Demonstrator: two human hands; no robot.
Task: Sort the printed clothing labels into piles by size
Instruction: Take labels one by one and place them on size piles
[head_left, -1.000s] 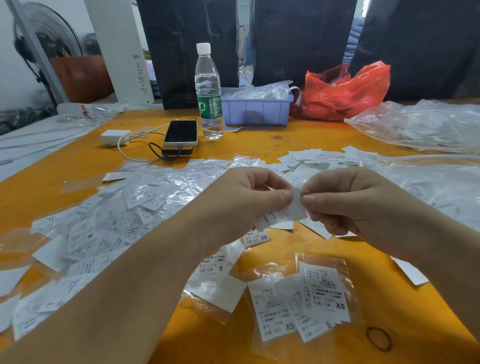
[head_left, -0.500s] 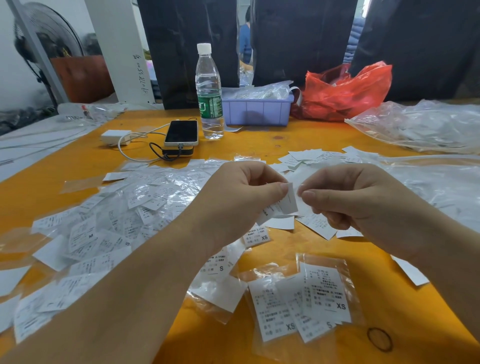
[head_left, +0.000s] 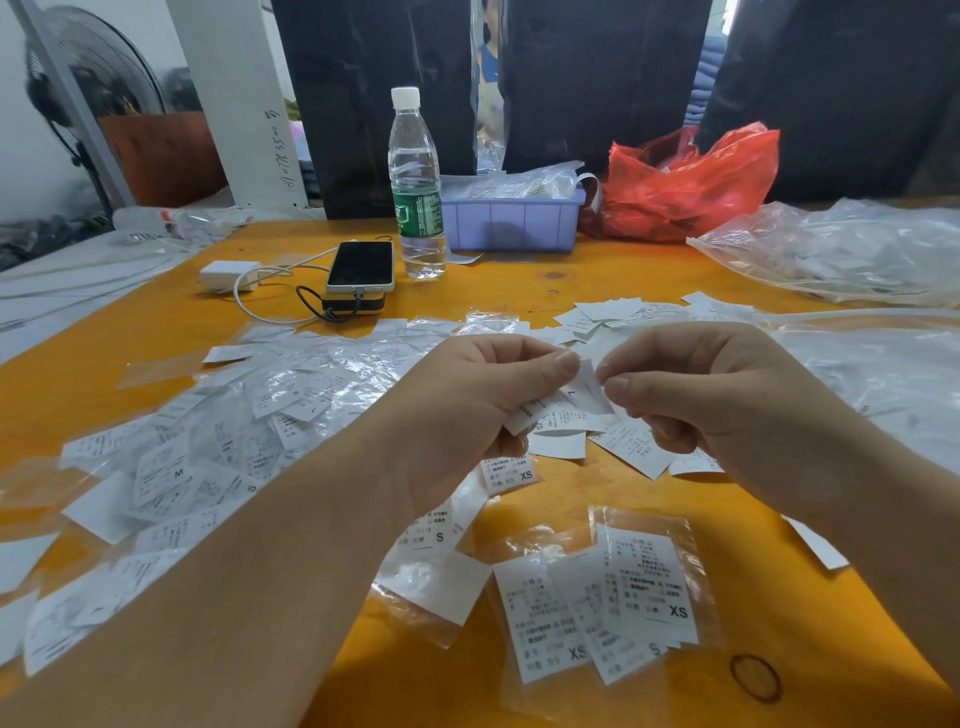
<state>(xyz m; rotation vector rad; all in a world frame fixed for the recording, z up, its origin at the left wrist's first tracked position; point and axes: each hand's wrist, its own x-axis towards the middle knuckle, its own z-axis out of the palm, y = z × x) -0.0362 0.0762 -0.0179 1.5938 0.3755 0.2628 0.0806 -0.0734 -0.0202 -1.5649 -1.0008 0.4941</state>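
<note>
Misfiling is our risk: left hand (head_left: 467, 410) pinches a fanned stack of white printed labels (head_left: 563, 408) above the orange table (head_left: 519, 283); right hand (head_left: 696, 395), fingers curled, seems off it, so labels may slip into the bagged XS pile (head_left: 613, 608) below.

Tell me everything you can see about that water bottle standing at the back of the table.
The water bottle is clear plastic with a white screw cap, closed, and a green printed label round its lower half. It stands upright on the orange table, near the far edge, just right of a phone and beside a lilac plastic bin. No hands touch it.
</note>
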